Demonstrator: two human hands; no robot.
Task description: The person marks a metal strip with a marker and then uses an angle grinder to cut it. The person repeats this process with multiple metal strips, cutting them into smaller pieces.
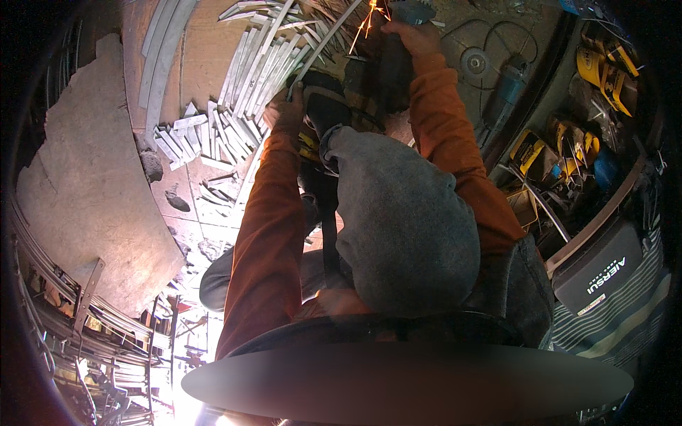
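My left hand (284,112) is closed around the near end of a long thin metal bar (328,38), which slants up and to the right. Orange sparks (369,18) fly near the bar's far end, just left of my right hand (418,39). That hand's fingers are curled at a dark tool-like shape (395,71), too dim to name. Beside it shows a grey piece with a notched edge (412,11). Many cut metal strips (259,71) lie in rows left of the bar, with shorter cut pieces (213,135) nearer to me. Orange sleeves cover both forearms.
On the floor at right lie a blue-green angle grinder (508,89) with a cord and a round disc (474,62). Yellow-black containers (607,78) stand farther right, near a black case (600,270). A large flat sheet (99,170) and a metal rack (106,348) occupy the left.
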